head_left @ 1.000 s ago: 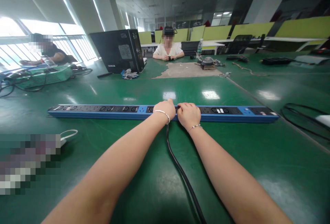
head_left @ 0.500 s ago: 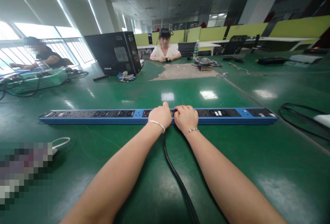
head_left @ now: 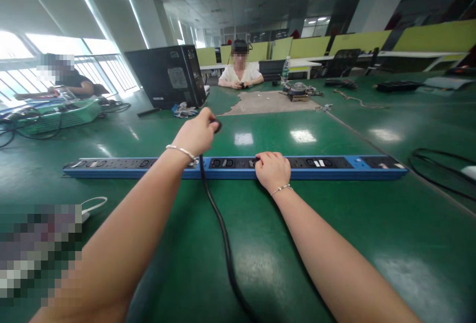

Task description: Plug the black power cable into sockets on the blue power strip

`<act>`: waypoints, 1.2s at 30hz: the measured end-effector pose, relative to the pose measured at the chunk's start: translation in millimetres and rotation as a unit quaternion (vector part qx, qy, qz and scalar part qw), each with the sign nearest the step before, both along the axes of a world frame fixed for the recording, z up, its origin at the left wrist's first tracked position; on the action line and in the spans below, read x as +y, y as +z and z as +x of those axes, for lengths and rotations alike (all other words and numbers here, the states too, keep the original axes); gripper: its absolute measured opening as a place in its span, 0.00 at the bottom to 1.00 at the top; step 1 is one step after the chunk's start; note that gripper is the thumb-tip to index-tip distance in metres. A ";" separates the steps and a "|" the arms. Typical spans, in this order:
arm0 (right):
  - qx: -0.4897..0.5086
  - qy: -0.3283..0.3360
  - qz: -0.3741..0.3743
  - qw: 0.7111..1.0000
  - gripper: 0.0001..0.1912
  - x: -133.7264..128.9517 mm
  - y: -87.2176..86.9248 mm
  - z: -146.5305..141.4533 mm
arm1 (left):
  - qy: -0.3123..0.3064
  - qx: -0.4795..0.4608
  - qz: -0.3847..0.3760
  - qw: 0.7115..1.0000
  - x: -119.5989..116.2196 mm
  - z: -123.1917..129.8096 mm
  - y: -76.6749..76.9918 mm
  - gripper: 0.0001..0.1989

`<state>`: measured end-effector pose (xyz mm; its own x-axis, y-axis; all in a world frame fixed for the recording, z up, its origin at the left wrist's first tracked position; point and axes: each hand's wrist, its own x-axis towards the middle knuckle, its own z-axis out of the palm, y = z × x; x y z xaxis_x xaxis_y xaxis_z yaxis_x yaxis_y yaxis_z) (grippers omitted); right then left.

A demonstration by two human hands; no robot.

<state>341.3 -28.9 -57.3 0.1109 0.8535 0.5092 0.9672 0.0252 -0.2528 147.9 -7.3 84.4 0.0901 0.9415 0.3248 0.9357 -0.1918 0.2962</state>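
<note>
A long blue power strip (head_left: 245, 173) with black socket panels lies lengthwise across the green table. My left hand (head_left: 197, 132) is raised above and beyond the strip, left of its middle, with its fingers closed on a black plug (head_left: 217, 125). From it a black power cord (head_left: 223, 228) hangs over the strip and runs toward me. My right hand (head_left: 273, 170) rests on the strip right of its middle, fingers curled around a black plug (head_left: 256, 160), mostly hidden under the hand. A dark cord seems to run along beneath the right forearm.
A black computer case (head_left: 167, 77) and gloves (head_left: 185, 110) stand beyond the strip. A green basket (head_left: 63, 117) holds cables at left. Black cables (head_left: 427, 176) lie at right. A person (head_left: 240, 71) sits opposite, another (head_left: 70, 77) at far left.
My left hand has lifted off the strip and moved up and left, carrying the black plug and its cord. My right hand has stayed in place on the strip.
</note>
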 end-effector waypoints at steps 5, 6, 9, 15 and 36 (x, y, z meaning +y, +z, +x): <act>0.007 -0.003 0.000 1.000 0.15 1.3 -0.9 -0.3 | 0.060 0.007 -0.057 0.997 6.8 -64.6 -48.7 0.13; 0.009 -0.003 0.002 1.000 0.15 1.4 -1.0 -0.2 | 0.051 0.011 -0.077 0.996 5.4 -68.5 -55.2 0.13; 0.016 0.001 0.010 1.000 0.15 1.4 -1.1 0.5 | 0.027 0.009 -0.122 0.992 2.5 -67.2 -66.4 0.13; 0.018 0.004 0.005 1.000 0.15 0.7 -0.2 0.7 | 0.029 0.067 -0.127 0.989 6.5 -51.1 -65.2 0.11; 0.010 0.001 0.028 1.000 0.14 1.7 -1.6 1.7 | 0.079 0.097 -0.120 0.985 9.6 -40.9 -73.8 0.13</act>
